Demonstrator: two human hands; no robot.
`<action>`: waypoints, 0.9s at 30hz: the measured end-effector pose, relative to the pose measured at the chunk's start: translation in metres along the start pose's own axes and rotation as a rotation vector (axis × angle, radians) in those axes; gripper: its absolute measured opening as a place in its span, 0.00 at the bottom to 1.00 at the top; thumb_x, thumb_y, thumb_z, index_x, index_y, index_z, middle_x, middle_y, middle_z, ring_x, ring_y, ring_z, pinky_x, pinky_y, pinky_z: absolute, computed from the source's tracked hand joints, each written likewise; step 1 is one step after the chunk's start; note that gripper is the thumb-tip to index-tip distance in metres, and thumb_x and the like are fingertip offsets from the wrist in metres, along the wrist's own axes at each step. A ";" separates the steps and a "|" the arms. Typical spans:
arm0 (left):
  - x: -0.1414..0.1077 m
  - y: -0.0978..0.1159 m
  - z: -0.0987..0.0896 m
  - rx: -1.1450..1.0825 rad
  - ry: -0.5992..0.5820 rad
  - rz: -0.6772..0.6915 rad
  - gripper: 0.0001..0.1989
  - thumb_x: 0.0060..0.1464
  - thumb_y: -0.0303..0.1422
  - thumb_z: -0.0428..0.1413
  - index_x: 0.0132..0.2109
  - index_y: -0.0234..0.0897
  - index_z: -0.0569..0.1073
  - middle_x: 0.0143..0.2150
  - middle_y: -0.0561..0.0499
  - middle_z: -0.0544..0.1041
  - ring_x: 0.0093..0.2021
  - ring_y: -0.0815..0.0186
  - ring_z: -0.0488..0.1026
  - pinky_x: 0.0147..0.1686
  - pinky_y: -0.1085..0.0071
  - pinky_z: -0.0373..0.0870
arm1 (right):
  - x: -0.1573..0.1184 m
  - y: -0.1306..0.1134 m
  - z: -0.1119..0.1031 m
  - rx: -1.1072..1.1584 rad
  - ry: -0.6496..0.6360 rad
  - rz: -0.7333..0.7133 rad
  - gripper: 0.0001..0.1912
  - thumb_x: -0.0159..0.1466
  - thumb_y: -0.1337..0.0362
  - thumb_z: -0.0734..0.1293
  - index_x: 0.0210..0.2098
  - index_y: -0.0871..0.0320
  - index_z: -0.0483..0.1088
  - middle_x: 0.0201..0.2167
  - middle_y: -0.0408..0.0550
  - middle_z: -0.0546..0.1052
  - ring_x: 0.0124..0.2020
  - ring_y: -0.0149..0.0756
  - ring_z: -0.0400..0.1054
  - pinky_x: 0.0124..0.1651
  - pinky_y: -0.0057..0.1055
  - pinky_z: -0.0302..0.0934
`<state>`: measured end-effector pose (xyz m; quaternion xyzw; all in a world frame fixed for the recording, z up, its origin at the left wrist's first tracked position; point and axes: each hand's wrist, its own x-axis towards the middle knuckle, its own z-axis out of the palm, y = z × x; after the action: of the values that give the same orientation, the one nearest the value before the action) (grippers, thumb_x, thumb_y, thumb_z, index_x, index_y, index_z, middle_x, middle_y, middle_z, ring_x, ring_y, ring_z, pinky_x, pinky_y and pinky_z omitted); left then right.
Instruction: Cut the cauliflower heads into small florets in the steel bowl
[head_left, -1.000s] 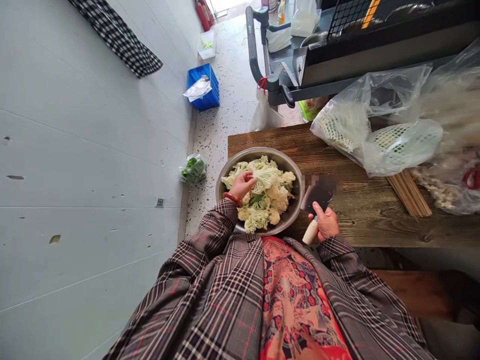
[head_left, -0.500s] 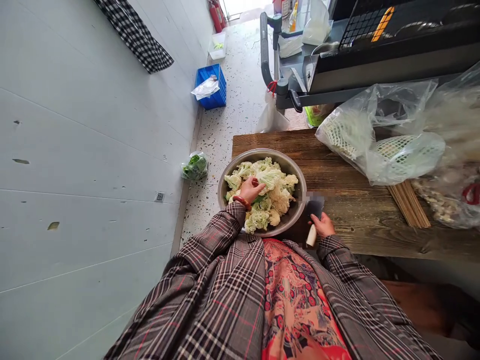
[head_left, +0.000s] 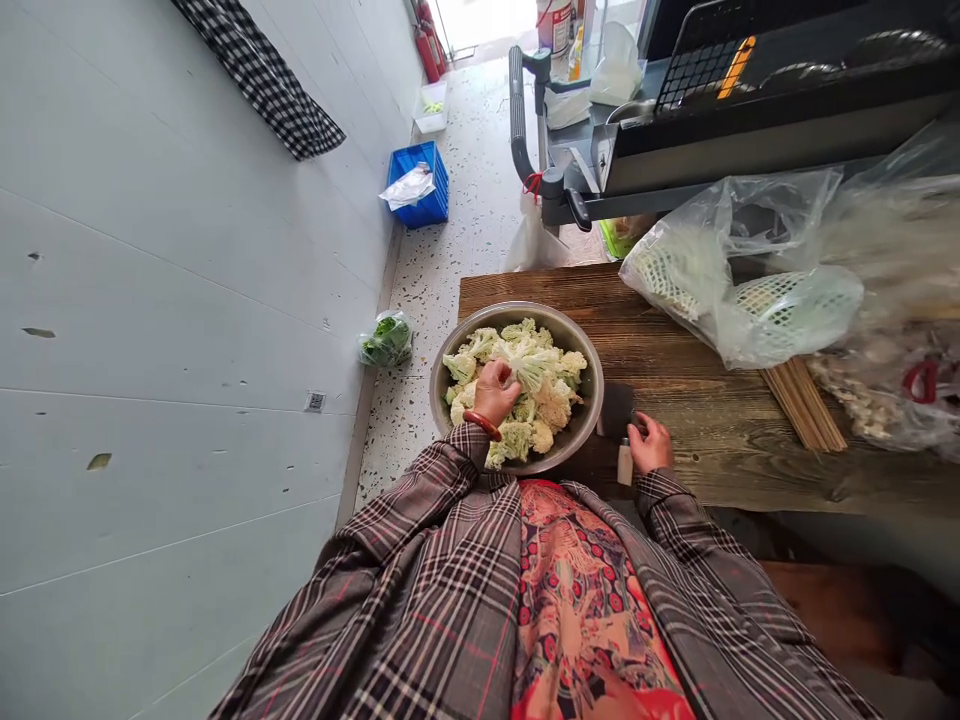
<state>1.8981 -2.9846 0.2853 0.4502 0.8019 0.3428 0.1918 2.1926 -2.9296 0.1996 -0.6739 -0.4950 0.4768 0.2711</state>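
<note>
A steel bowl [head_left: 590,420] full of cut cauliflower [head_left: 553,405] stands at the left end of the wooden table. Over it, my left hand [head_left: 496,392], with a reddish bangle at the wrist, has its fingers curled round a pale cauliflower floret; the fingertips are partly hidden. Right of the bowl a cleaver [head_left: 625,464] lies on the wood, its dark blade close to the rim and its pale wooden handle toward me. My right hand [head_left: 651,445] is just beside the handle, thumb and fingers apart, with nothing visible in them.
Clear plastic bags [head_left: 795,310] with white foam netting lie on the table's right side, by a bundle of wooden sticks [head_left: 806,405]. Behind stands a metal cart [head_left: 517,110]. Along the left wall are bagged greens [head_left: 386,340] and a blue crate [head_left: 431,208].
My right hand has let go of the cleaver, which now lies flat beside the bowl. My left hand has shifted slightly among the cauliflower. The whole view has moved a little.
</note>
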 end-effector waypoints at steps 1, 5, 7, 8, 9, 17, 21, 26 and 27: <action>-0.004 0.004 -0.001 0.016 0.004 0.026 0.07 0.44 0.23 0.54 0.29 0.39 0.63 0.33 0.53 0.65 0.35 0.66 0.64 0.41 0.68 0.66 | -0.005 -0.012 0.001 0.040 -0.033 -0.021 0.17 0.50 0.54 0.70 0.35 0.57 0.76 0.37 0.53 0.78 0.40 0.43 0.71 0.45 0.40 0.65; -0.019 0.025 -0.006 0.073 -0.056 0.206 0.07 0.48 0.23 0.53 0.36 0.38 0.68 0.40 0.48 0.69 0.43 0.62 0.67 0.47 0.65 0.67 | -0.038 -0.071 0.015 0.353 -0.523 -0.023 0.23 0.56 0.45 0.68 0.39 0.58 0.76 0.35 0.50 0.80 0.32 0.34 0.72 0.34 0.28 0.65; -0.026 0.035 -0.007 0.127 -0.121 0.334 0.07 0.52 0.24 0.51 0.38 0.38 0.70 0.42 0.46 0.70 0.47 0.61 0.67 0.49 0.64 0.66 | -0.054 -0.096 0.028 0.491 -0.804 0.105 0.25 0.55 0.44 0.69 0.40 0.58 0.77 0.35 0.51 0.81 0.33 0.35 0.74 0.31 0.27 0.65; -0.029 0.040 -0.009 0.167 -0.150 0.394 0.07 0.53 0.25 0.50 0.38 0.38 0.71 0.44 0.45 0.70 0.48 0.60 0.67 0.51 0.63 0.66 | -0.060 -0.105 0.035 0.565 -0.864 0.207 0.26 0.56 0.42 0.68 0.39 0.59 0.76 0.35 0.52 0.81 0.33 0.35 0.74 0.31 0.26 0.65; -0.032 0.043 -0.010 0.215 -0.174 0.447 0.08 0.55 0.25 0.49 0.38 0.38 0.72 0.45 0.45 0.71 0.49 0.59 0.66 0.52 0.62 0.66 | -0.064 -0.111 0.042 0.622 -0.883 0.309 0.26 0.57 0.41 0.66 0.36 0.60 0.76 0.34 0.52 0.81 0.32 0.35 0.74 0.29 0.26 0.65; -0.056 0.052 -0.021 0.345 -0.174 0.639 0.09 0.59 0.28 0.50 0.38 0.41 0.75 0.52 0.47 0.73 0.60 0.58 0.63 0.65 0.53 0.52 | -0.076 -0.115 0.066 0.776 -0.801 0.496 0.18 0.56 0.48 0.72 0.35 0.55 0.71 0.26 0.42 0.78 0.25 0.29 0.72 0.22 0.21 0.63; -0.069 0.048 -0.033 0.202 -0.014 0.518 0.14 0.56 0.30 0.55 0.51 0.41 0.72 0.59 0.43 0.66 0.63 0.54 0.60 0.63 0.52 0.56 | -0.073 -0.117 0.069 0.767 -0.721 0.366 0.21 0.51 0.48 0.75 0.36 0.55 0.72 0.27 0.42 0.78 0.26 0.30 0.71 0.23 0.23 0.61; -0.075 0.042 -0.037 -0.294 -0.028 -0.038 0.27 0.48 0.38 0.63 0.54 0.37 0.65 0.46 0.45 0.72 0.43 0.62 0.73 0.45 0.61 0.72 | -0.073 -0.119 0.075 0.668 -0.582 0.198 0.25 0.48 0.41 0.73 0.32 0.56 0.73 0.28 0.45 0.78 0.29 0.33 0.70 0.25 0.28 0.60; -0.074 0.041 -0.035 -0.419 -0.097 -0.155 0.26 0.47 0.39 0.63 0.51 0.36 0.66 0.42 0.47 0.73 0.38 0.64 0.74 0.40 0.64 0.72 | -0.076 -0.120 0.076 0.637 -0.579 0.166 0.25 0.48 0.40 0.73 0.31 0.56 0.73 0.28 0.46 0.78 0.29 0.33 0.69 0.26 0.28 0.59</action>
<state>1.9393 -3.0466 0.3395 0.3535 0.7353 0.4640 0.3451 2.0702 -2.9644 0.2981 -0.4326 -0.3231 0.7951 0.2762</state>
